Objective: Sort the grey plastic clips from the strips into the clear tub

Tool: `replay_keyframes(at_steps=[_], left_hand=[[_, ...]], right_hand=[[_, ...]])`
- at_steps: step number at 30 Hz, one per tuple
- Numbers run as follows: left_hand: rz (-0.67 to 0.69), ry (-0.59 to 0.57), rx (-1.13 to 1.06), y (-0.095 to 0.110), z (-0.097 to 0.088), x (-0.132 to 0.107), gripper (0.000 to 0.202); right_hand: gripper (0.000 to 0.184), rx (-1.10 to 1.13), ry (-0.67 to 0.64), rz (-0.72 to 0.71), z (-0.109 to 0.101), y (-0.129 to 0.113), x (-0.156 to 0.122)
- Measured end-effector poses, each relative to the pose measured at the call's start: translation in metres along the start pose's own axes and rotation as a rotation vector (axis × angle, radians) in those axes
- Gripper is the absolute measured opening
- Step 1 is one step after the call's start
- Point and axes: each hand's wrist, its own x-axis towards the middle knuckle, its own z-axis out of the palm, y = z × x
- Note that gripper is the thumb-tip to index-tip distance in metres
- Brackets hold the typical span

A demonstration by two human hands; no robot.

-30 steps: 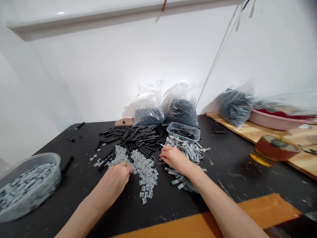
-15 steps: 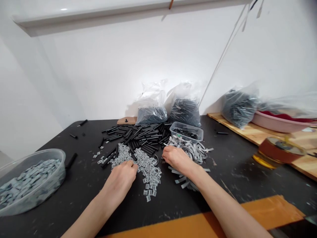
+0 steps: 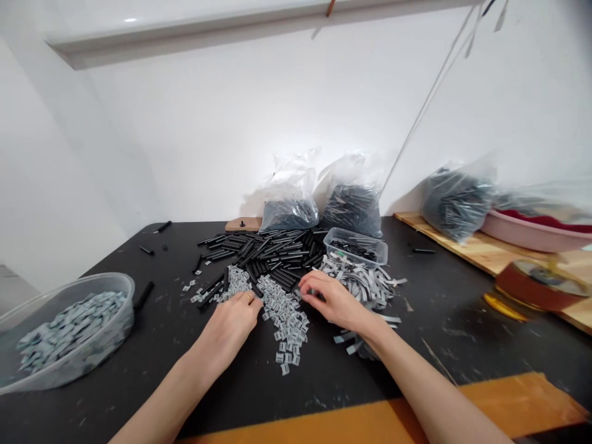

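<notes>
We saw the left hand (image 3: pixel 230 320) lying palm down on the near edge of the clips (image 3: pixel 284 317), a loose heap of small grey pieces spread over the middle of the black bench (image 3: pixel 416 345). Its fingers were curled under and together. We could not tell whether they pinched a clip. A ring (image 3: pixel 250 298) showed on one finger.

The right hand (image 3: pixel 335 302) rested just beside it, at the gap between the clips and the strips (image 3: pixel 365 282). Its fingers were spread apart and bent, with the tips touching the bench and the heap, clamped on nothing we could see. The wrist lay over the near strips.

Behind both heaps lay the tubes (image 3: pixel 268 251), a pile of black sticks. A small clear tub (image 3: pixel 375 246) stood at their right end, touching the strips. A clear bowl (image 3: pixel 121 290) of grey clips stood well apart at the far left. Three bags (image 3: pixel 352 203) of dark parts leaned against the wall. On the right a board (image 3: pixel 481 254) carried a pink basin (image 3: pixel 531 234), and a blurred roll (image 3: pixel 539 285) lay near it.
</notes>
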Motion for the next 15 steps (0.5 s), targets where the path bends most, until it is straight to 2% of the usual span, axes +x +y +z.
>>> replay_keyframes(at_steps=[5,8,15], left_hand=[[0.024,0.044,0.013,-0.007,0.011,0.005,0.025],[0.052,0.081,-0.004,-0.01,0.017,0.005,0.027],[0.072,0.098,-0.067,-0.007,0.011,-0.002,0.024]], right_hand=[[0.012,0.391,0.01,0.201,0.004,-0.01,-0.002],[0.013,0.533,0.012,0.267,0.007,-0.011,-0.002],[0.011,0.45,-0.002,0.261,0.008,-0.012,-0.002]])
